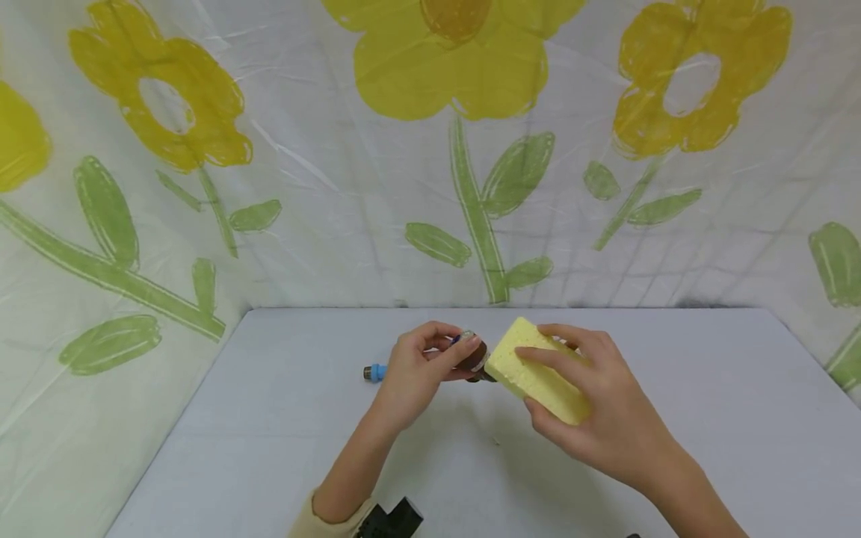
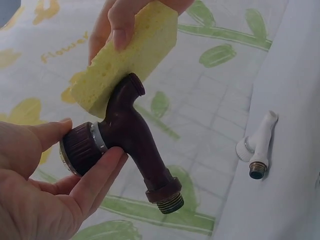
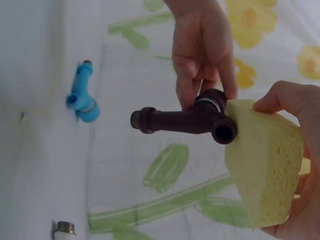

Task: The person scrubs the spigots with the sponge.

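Pinching a dark maroon, smooth, plastic-looking tap (image 2: 132, 130) by its ribbed knob, the left hand (image 1: 417, 373) holds it above the pale, flat counter (image 1: 269, 448). The tap lies just left of the right hand (image 1: 612, 407), whose fingers and thumb grip a yellow, porous, block-shaped sponge (image 3: 262, 165), apparently touching it. The tap's long stem slopes toward the counter, ending in metallic thread.
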A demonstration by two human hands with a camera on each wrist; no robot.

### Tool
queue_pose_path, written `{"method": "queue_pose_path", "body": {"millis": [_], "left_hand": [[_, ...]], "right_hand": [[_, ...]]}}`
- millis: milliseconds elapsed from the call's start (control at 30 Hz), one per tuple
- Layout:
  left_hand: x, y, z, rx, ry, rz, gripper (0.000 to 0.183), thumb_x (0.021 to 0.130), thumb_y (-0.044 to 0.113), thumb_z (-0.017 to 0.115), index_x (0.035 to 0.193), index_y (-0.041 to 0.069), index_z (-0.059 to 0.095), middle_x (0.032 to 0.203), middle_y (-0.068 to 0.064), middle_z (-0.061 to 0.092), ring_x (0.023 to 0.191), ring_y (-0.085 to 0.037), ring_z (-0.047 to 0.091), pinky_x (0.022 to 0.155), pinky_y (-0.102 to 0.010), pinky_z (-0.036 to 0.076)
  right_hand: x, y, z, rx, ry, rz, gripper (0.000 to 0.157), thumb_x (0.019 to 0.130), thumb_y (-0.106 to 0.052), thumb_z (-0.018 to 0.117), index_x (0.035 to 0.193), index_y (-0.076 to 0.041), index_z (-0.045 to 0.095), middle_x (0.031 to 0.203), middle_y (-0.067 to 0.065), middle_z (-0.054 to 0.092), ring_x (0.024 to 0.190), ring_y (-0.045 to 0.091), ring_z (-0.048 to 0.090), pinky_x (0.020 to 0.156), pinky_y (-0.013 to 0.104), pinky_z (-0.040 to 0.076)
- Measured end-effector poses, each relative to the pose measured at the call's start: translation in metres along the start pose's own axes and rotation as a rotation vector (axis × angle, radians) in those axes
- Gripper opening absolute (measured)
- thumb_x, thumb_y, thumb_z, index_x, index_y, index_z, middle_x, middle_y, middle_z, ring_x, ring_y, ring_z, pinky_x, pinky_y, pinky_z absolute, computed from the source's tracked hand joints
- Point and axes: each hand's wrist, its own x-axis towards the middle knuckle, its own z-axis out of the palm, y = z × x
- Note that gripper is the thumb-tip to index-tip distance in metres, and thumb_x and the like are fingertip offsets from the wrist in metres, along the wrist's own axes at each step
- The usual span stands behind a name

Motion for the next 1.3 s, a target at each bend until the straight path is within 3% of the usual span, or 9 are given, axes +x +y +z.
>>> {"method": "queue_pose_path", "body": {"millis": [233, 400, 600, 733, 933, 1133, 1300], "left_hand": [[0.004, -0.003, -0.001, -0.124, 0.017, -0.025, 0.026, 0.105, 0.015, 0.067, 0.117, -0.008, 0.065, 0.106, -0.017, 0.075, 0.089, -0.020, 0.076, 0.086, -0.041, 0.066], [0.005, -0.005, -0.002, -0.208, 0.041, -0.036, 0.025, 0.106, 0.013, 0.065, 0.116, -0.010, 0.064, 0.101, -0.012, 0.077, 0.087, -0.018, 0.075, 0.085, -0.040, 0.066], [0.005, -0.006, -0.004, -0.227, -0.040, -0.044, 0.024, 0.108, 0.011, 0.061, 0.113, -0.012, 0.063, 0.099, -0.010, 0.074, 0.086, -0.017, 0.076, 0.085, -0.039, 0.066], [0.005, -0.006, -0.001, -0.278, -0.073, -0.078, 0.028, 0.110, 0.012, 0.057, 0.117, -0.015, 0.060, 0.104, -0.011, 0.071, 0.089, -0.017, 0.076, 0.085, -0.036, 0.065], [0.005, -0.005, 0.002, -0.385, -0.043, -0.105, 0.034, 0.112, 0.014, 0.053, 0.129, -0.014, 0.058, 0.106, -0.008, 0.067, 0.088, -0.017, 0.074, 0.084, -0.029, 0.065], [0.006, -0.009, 0.004, -0.486, -0.083, -0.133, 0.023, 0.113, 0.015, 0.049, 0.118, -0.001, 0.066, 0.105, -0.004, 0.066, 0.089, -0.017, 0.073, 0.088, -0.029, 0.064], [0.008, -0.009, 0.003, -0.602, -0.043, -0.153, 0.026, 0.113, 0.014, 0.048, 0.102, 0.008, 0.071, 0.096, -0.004, 0.065, 0.087, -0.015, 0.075, 0.087, -0.025, 0.063]], "right_hand": [[0.000, -0.004, 0.001, 0.076, 0.035, 0.044, 0.065, 0.071, -0.005, 0.090, 0.130, -0.022, 0.072, 0.140, 0.007, 0.060, 0.118, 0.022, 0.055, 0.081, 0.025, 0.052], [0.001, -0.003, 0.000, 0.107, 0.033, 0.059, 0.064, 0.070, -0.004, 0.090, 0.128, -0.017, 0.066, 0.136, 0.007, 0.058, 0.121, 0.023, 0.057, 0.074, 0.031, 0.058], [0.001, -0.002, 0.001, 0.196, 0.056, 0.047, 0.069, 0.067, -0.001, 0.090, 0.129, -0.008, 0.062, 0.134, 0.009, 0.057, 0.116, 0.013, 0.054, 0.075, 0.022, 0.051], [0.001, -0.003, 0.003, 0.257, 0.098, 0.067, 0.077, 0.066, 0.002, 0.090, 0.136, -0.004, 0.059, 0.135, 0.011, 0.056, 0.115, 0.013, 0.053, 0.085, 0.016, 0.052], [0.002, -0.004, 0.004, 0.248, 0.081, 0.096, 0.086, 0.067, 0.004, 0.090, 0.145, -0.006, 0.055, 0.138, 0.009, 0.054, 0.106, 0.013, 0.053, 0.084, 0.017, 0.057], [0.001, -0.003, 0.009, 0.288, 0.106, 0.104, 0.085, 0.067, 0.007, 0.089, 0.144, -0.003, 0.054, 0.137, 0.011, 0.056, 0.110, 0.012, 0.056, 0.089, 0.013, 0.056], [0.001, 0.001, 0.013, 0.245, 0.082, 0.084, 0.081, 0.070, 0.002, 0.090, 0.143, -0.008, 0.057, 0.137, 0.008, 0.058, 0.109, 0.013, 0.057, 0.081, 0.026, 0.061]]}}
